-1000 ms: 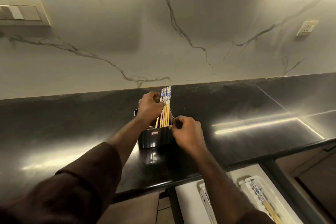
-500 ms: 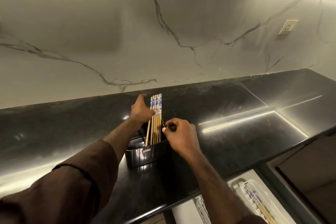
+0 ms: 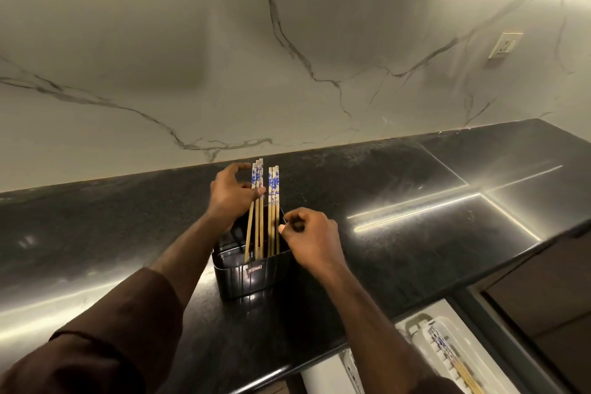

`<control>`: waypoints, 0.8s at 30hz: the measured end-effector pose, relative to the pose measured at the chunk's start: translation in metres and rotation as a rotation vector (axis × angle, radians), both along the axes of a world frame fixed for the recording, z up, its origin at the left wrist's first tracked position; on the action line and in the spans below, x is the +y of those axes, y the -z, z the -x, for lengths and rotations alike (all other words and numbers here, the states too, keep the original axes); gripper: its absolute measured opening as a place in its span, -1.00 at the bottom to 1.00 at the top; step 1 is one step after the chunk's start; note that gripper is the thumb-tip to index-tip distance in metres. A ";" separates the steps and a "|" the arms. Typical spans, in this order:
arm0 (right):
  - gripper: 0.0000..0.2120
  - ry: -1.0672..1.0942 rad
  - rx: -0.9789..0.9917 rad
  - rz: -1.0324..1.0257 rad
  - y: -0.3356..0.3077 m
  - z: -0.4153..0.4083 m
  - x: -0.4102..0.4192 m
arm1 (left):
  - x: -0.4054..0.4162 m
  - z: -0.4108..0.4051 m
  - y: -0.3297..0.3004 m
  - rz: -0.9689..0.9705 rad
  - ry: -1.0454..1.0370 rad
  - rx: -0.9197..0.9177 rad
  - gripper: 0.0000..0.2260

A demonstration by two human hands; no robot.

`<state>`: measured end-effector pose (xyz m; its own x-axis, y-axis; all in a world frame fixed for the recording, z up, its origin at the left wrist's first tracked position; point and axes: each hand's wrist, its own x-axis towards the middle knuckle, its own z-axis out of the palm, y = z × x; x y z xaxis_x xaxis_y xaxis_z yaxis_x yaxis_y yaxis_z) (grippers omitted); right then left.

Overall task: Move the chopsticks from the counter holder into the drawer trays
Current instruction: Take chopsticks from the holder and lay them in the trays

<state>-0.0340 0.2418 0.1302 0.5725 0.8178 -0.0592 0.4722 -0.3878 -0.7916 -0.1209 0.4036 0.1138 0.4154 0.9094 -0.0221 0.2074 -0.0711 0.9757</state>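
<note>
A black rectangular holder stands on the dark counter. Several wooden chopsticks with blue-and-white patterned tops stand upright in it, split into a left bunch and a right bunch. My left hand grips the left bunch, thumb pressed across the sticks. My right hand sits at the holder's right rim, fingers curled and pinching at the right bunch's lower shafts. Down at the lower right, a white tray in the open drawer holds a few matching chopsticks.
A white marble backsplash rises behind the counter, with a wall socket at the right. Another white tray shows at the drawer's left part, partly behind my right forearm. The counter's front edge runs diagonally above the drawer.
The single tight bundle of chopsticks has split into two bunches. My left hand moved from behind the holder onto the left bunch. The view shifted closer and slightly left.
</note>
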 end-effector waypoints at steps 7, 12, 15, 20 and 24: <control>-0.53 -0.090 0.204 -0.119 -0.015 0.009 0.000 | -0.026 0.014 -0.081 -0.109 0.144 -0.150 -0.53; -0.76 -0.196 0.397 -0.246 -0.027 0.011 -0.019 | -0.064 0.017 -0.132 -0.122 0.340 -0.333 -0.60; -0.78 -0.277 0.574 -0.299 -0.036 0.005 -0.047 | -0.088 0.014 -0.144 -0.069 0.376 -0.400 -0.63; -0.79 -0.360 0.746 -0.298 -0.050 -0.010 -0.105 | -0.137 -0.003 -0.139 0.115 0.505 -0.409 -0.80; -0.73 -0.379 0.819 -0.240 -0.056 -0.030 -0.169 | -0.189 -0.023 -0.124 0.179 0.555 -0.398 -0.86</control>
